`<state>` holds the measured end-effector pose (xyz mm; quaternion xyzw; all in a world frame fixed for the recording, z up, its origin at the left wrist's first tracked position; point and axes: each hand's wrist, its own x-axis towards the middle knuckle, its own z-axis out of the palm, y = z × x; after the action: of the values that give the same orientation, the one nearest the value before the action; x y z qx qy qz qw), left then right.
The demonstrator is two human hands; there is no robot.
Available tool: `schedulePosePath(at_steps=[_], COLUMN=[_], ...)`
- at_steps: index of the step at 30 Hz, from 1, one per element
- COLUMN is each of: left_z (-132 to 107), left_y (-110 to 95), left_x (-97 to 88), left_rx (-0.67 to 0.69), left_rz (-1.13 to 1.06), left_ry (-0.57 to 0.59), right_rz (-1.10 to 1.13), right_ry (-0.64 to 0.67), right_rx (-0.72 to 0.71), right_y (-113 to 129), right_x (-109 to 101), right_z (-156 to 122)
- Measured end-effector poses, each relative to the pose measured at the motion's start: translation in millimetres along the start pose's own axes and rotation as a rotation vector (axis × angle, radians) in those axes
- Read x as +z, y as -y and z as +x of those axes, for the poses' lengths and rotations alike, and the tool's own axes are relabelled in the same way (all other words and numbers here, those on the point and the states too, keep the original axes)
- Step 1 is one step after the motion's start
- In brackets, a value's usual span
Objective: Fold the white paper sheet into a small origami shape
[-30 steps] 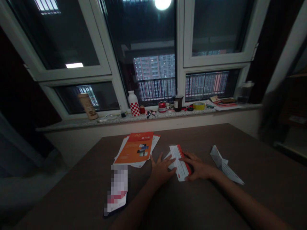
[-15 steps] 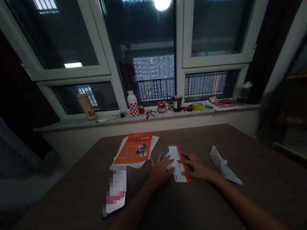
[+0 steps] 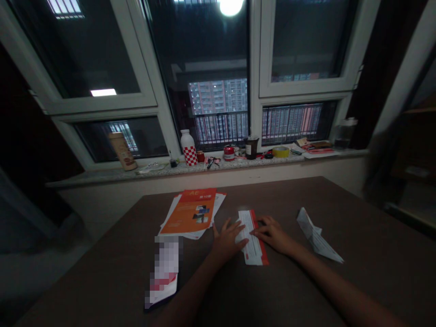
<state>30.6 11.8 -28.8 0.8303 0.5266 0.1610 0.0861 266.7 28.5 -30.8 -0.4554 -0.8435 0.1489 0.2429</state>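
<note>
A narrow strip of folded paper (image 3: pixel 252 249), white with print and a red band down its right side, lies on the table. My left hand (image 3: pixel 226 240) rests flat at its left edge, fingers spread, with the fingertips over the white part. From the other side, my right hand (image 3: pixel 274 235) touches the strip; its fingers reach across the red band, slightly bent and apart. Neither hand lifts the paper. Off to the right of my right hand stands a folded paper shape (image 3: pixel 317 236) with a pointed end, made of white printed paper.
Papers with an orange cover (image 3: pixel 190 213) lie at the back left of the table (image 3: pixel 272 295). A phone-like thing with a blurred top (image 3: pixel 165 272) sits left of my left forearm. Along the windowsill (image 3: pixel 153 170) stand a checkered bottle (image 3: pixel 189 147), a dark cup (image 3: pixel 251 149) and yellow tape (image 3: pixel 281 152).
The paper strip has shifted slightly toward me. My right hand's fingers have drawn closer together and moved up along the red band. My left hand has barely moved.
</note>
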Motion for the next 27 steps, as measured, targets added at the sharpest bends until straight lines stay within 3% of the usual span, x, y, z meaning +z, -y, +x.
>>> schedulePosePath(at_steps=[12, 22, 27], left_z=[2, -3, -3], left_y=[-1, -7, -4], left_x=[-2.4, -6.2, -2.1], left_rx=[-0.023, 0.028, 0.026], left_rz=[0.009, -0.064, -0.042], left_ry=[0.027, -0.069, -0.051], right_rz=[-0.1, 0.018, 0.052], right_ry=[-0.018, 0.003, 0.01], right_rx=[0.136, 0.036, 0.004], right_y=[2, 7, 9], right_x=[5, 1, 1], right_z=[10, 1, -3])
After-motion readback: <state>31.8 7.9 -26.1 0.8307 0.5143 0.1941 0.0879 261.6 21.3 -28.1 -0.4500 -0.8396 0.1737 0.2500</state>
